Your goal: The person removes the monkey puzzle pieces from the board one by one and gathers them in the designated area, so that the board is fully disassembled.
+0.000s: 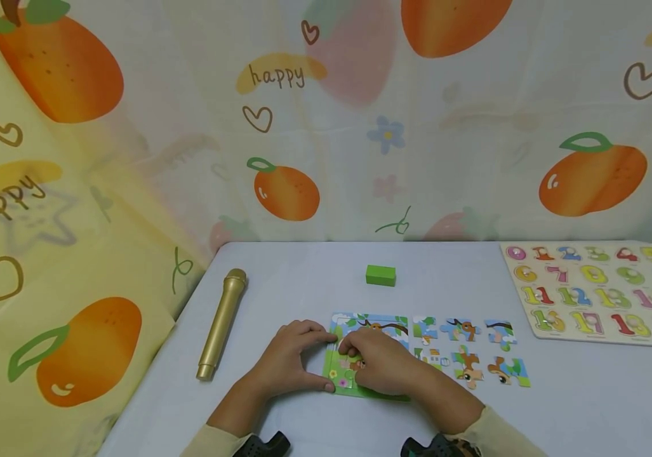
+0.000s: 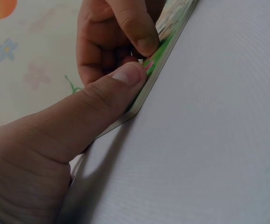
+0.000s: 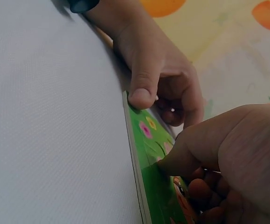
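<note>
On the desk [image 1: 303, 285], a puzzle board [image 1: 368, 393] is steadied by the spread left hand [image 1: 288, 355]; over it, the right hand [image 1: 385, 362]'s grip cannot be told. Right of the board, loose pieces [image 1: 466, 363] could be nudged by a lowered wrist.

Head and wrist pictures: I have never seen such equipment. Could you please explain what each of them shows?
There is no robot here, only a person's two bare hands. The widest picture is taken from the head, looking forward and down; the other two are taken from the left and right wrists.

On the white surface lie a picture puzzle, loose pieces to its right, a green block, a golden microphone-shaped object and a number board.

The left hand rests at the puzzle's left edge, thumb on the near corner. The right hand touches the puzzle; whether it pinches a piece is hidden.
</note>
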`<action>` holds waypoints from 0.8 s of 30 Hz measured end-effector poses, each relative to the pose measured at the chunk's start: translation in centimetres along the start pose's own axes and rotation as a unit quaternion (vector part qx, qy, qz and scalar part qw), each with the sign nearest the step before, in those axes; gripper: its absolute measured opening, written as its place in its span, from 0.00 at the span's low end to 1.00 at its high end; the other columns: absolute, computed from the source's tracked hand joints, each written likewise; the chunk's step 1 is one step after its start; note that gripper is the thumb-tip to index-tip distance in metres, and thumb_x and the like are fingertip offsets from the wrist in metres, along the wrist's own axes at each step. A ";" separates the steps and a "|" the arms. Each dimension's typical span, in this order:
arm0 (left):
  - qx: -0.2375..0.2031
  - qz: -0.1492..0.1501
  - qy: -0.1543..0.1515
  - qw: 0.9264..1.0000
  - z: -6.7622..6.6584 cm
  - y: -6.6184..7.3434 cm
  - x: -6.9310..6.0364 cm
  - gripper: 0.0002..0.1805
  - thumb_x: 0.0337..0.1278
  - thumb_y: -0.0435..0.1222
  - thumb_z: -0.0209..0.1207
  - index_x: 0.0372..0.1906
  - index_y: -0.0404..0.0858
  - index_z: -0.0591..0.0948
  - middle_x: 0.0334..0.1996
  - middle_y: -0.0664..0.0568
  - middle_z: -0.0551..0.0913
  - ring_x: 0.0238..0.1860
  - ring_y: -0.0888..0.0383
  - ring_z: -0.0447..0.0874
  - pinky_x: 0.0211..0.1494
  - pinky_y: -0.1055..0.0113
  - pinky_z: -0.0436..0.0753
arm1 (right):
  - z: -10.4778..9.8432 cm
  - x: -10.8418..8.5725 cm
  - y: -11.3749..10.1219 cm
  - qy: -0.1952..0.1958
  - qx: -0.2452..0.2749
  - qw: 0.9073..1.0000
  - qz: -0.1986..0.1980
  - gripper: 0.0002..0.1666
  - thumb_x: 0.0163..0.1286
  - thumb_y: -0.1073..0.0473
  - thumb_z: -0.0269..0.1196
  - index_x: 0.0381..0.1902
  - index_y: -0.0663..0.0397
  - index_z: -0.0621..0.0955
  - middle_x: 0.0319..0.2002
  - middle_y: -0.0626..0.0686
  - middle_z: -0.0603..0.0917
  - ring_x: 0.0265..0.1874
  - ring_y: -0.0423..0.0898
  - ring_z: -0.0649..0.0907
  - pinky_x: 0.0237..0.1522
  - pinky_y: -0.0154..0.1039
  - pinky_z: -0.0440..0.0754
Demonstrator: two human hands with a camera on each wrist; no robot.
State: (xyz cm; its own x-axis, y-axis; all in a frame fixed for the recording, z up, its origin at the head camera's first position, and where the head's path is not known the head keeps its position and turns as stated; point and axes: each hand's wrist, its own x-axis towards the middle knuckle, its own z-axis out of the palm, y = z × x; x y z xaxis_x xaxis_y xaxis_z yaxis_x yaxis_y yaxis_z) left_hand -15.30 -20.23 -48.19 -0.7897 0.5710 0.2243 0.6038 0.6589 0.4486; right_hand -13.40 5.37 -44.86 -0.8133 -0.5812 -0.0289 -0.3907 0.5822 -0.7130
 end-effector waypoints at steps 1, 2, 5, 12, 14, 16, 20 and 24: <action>0.000 -0.001 0.000 1.000 0.0 0.0 0.0 0.46 0.31 0.65 0.84 0.63 0.55 0.87 0.56 0.66 0.81 0.57 0.62 0.76 0.64 0.50 0.75 | 0.0 0.0 0.0 0.000 0.002 1.000 -0.001 0.26 0.57 0.72 0.65 0.54 0.50 0.84 0.45 0.43 0.80 0.47 0.44 0.78 0.52 0.46 0.78; 0.000 -0.002 -0.001 1.000 0.0 -0.1 0.0 0.46 0.31 0.65 0.84 0.63 0.55 0.87 0.56 0.66 0.81 0.57 0.62 0.76 0.64 0.50 0.75 | 0.1 0.1 0.1 0.000 0.005 1.000 -0.001 0.26 0.57 0.72 0.64 0.54 0.49 0.83 0.45 0.43 0.80 0.47 0.43 0.79 0.52 0.46 0.78; 0.003 -0.009 -0.005 1.000 0.1 -0.2 0.0 0.46 0.31 0.66 0.83 0.63 0.55 0.87 0.56 0.66 0.81 0.57 0.63 0.76 0.65 0.50 0.74 | 0.0 0.2 0.1 -0.004 0.020 1.000 0.000 0.28 0.56 0.74 0.64 0.54 0.47 0.82 0.44 0.42 0.80 0.45 0.43 0.79 0.49 0.44 0.78; -0.002 -0.016 -0.012 1.000 0.0 0.0 0.1 0.46 0.31 0.67 0.82 0.64 0.56 0.86 0.56 0.67 0.81 0.58 0.63 0.76 0.65 0.50 0.74 | -0.5 0.1 0.1 -0.027 0.095 0.995 0.011 0.26 0.61 0.71 0.67 0.56 0.47 0.79 0.42 0.43 0.83 0.37 0.43 0.79 0.42 0.42 0.76; -0.002 -0.015 -0.012 1.000 0.0 0.0 0.1 0.46 0.32 0.67 0.82 0.64 0.56 0.86 0.57 0.67 0.81 0.58 0.63 0.76 0.64 0.50 0.74 | -0.5 0.0 0.1 -0.031 0.119 0.992 0.011 0.23 0.65 0.69 0.69 0.56 0.49 0.79 0.41 0.44 0.84 0.38 0.44 0.80 0.43 0.44 0.76; 0.000 -0.014 -0.012 1.000 0.0 0.0 0.1 0.46 0.32 0.67 0.82 0.64 0.56 0.86 0.57 0.67 0.81 0.58 0.63 0.76 0.64 0.51 0.74 | -0.5 0.0 0.0 -0.030 0.131 0.991 0.009 0.21 0.67 0.67 0.70 0.56 0.50 0.79 0.41 0.46 0.84 0.39 0.44 0.80 0.44 0.45 0.77; 0.002 -0.013 -0.012 1.000 0.0 -0.1 0.1 0.46 0.32 0.67 0.82 0.64 0.56 0.86 0.57 0.67 0.81 0.58 0.63 0.76 0.64 0.51 0.75 | -0.2 0.0 -0.1 -0.019 0.134 0.991 0.010 0.19 0.69 0.66 0.71 0.55 0.50 0.79 0.40 0.46 0.84 0.38 0.44 0.80 0.44 0.45 0.77; 0.002 -0.007 -0.007 1.000 0.1 -0.1 0.1 0.46 0.32 0.66 0.83 0.64 0.56 0.87 0.57 0.66 0.81 0.57 0.62 0.77 0.64 0.50 0.75 | 0.0 0.0 -0.3 -0.006 0.136 0.991 0.018 0.18 0.69 0.67 0.70 0.54 0.51 0.79 0.37 0.46 0.83 0.35 0.44 0.79 0.40 0.42 0.75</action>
State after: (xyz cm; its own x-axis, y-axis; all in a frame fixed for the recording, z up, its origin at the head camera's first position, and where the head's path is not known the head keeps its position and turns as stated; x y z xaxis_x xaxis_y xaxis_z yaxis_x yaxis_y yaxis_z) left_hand -15.43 -20.24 -48.28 -0.7960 0.5692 0.2059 0.5938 0.6683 0.4480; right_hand -13.29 5.25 -44.64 -0.8192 -0.5697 -0.0654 -0.2294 0.4301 -0.8731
